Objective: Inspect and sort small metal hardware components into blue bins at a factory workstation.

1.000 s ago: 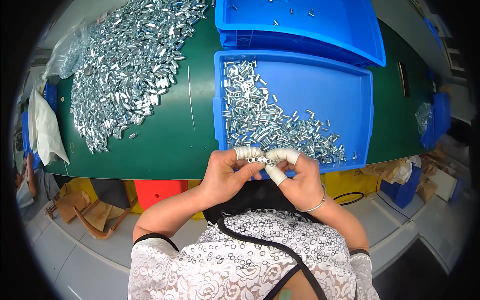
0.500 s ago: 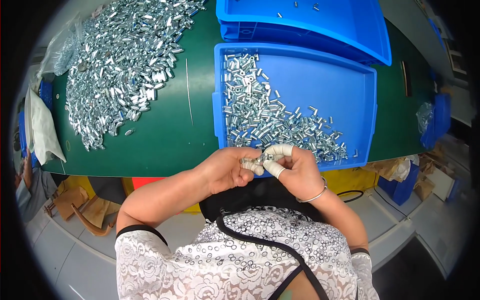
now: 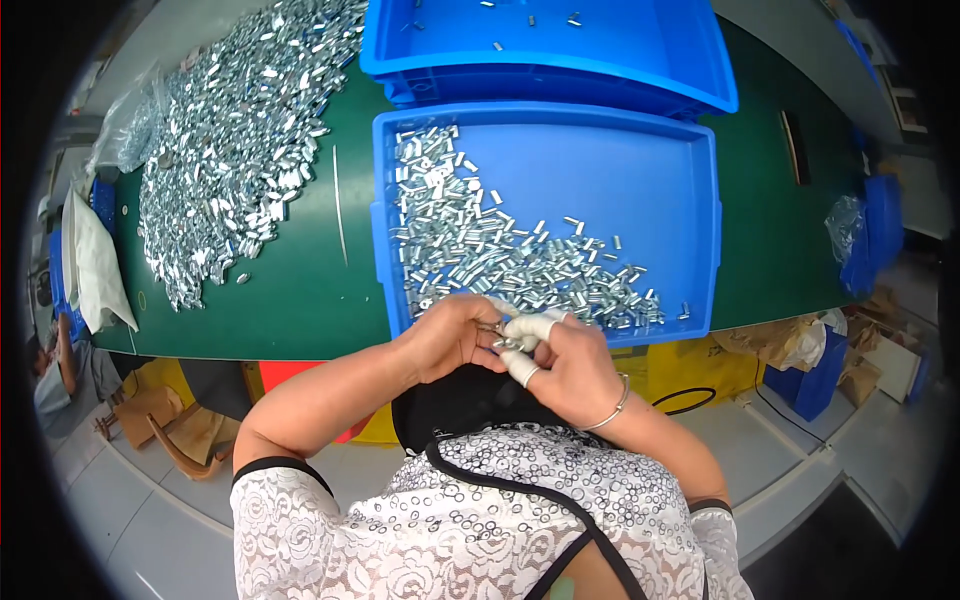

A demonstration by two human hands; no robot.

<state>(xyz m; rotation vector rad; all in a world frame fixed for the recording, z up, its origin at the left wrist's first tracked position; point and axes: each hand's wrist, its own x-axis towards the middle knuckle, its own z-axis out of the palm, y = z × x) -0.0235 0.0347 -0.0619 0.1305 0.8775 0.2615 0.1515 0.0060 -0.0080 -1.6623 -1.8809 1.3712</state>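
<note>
Our left hand (image 3: 448, 334) and right hand (image 3: 578, 372) pinched metal parts (image 3: 503, 344) (slippery, perhaps); any slackening risked spills.

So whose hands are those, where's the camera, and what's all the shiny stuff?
No robot here! A person wears a camera on their head, looking down, so you see their own left hand and right hand. Its wide lens bends straight edges. Together the hands hold a few metal bits; they're too blurry to count. White covers wrap some fingers. On the green table are a big shiny heap and two blue trays: the near tray holds many bits, the far tray just a few.
</note>
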